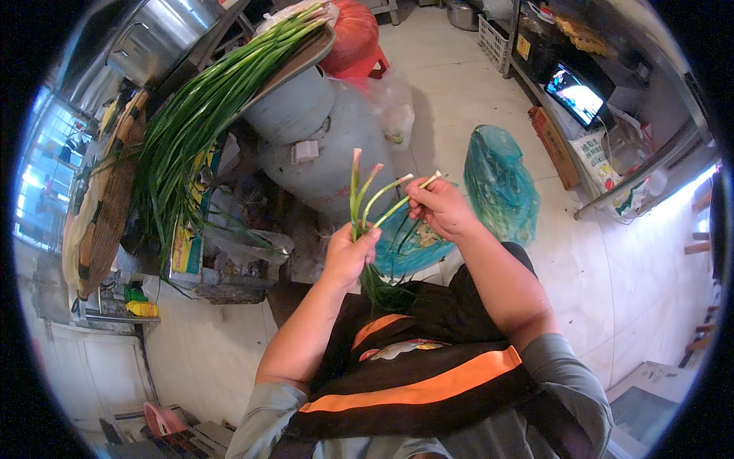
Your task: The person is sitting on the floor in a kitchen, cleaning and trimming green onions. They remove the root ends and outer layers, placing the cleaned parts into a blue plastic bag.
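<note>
My left hand [351,252] grips several green stalks [356,198], likely scallions or green garlic, with pale and pinkish root ends pointing up and leaves hanging over my lap. The fingers of my right hand [438,207] pinch one stalk near its white end. Below my hands a blue plastic bag [416,249] lies spread on the floor with pale scraps and green leaves on it. At the upper left, a large bunch of the same kind of greens [200,109] lies over a board, its leaves drooping to the left.
A grey gas cylinder [298,166] stands ahead. A teal plastic bag [502,183] holding greens sits to the right. Behind are an orange-red sack [350,37] and a red stool [373,66]. The right shelf holds a lit tablet [575,94]; a steel pot [160,37] stands upper left.
</note>
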`<state>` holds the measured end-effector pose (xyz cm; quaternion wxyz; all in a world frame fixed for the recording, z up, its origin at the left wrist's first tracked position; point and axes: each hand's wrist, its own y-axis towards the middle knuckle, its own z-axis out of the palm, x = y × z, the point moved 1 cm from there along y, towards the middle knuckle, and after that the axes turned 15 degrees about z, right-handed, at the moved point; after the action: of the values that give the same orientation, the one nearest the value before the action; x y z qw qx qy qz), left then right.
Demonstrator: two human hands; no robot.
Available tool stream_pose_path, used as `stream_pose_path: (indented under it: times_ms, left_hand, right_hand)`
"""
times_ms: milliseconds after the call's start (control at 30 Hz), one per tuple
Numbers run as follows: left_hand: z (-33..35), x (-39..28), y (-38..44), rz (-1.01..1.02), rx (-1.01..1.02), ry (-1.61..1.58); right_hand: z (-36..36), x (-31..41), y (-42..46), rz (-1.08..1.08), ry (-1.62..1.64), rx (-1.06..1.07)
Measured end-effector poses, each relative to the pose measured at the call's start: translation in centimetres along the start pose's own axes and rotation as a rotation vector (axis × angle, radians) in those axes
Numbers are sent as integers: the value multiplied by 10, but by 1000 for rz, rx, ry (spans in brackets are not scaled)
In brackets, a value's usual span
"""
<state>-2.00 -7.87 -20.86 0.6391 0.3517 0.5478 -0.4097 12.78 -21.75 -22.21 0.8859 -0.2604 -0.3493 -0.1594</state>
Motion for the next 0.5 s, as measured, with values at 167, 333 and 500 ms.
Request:
stream_pose_path:
  times_ms: [167,333,500]
  left_hand:
    - [-18,-20,6,4,-34,156]
    - [-52,-28,17,46,16,200]
    - [-38,-23,23,-8,167,299]
  right_hand:
    - [-9,-3,4,104,-143,222]
    - [-12,-7,0,71,-307,262]
    - [-17,-13,-4,49,-747,61]
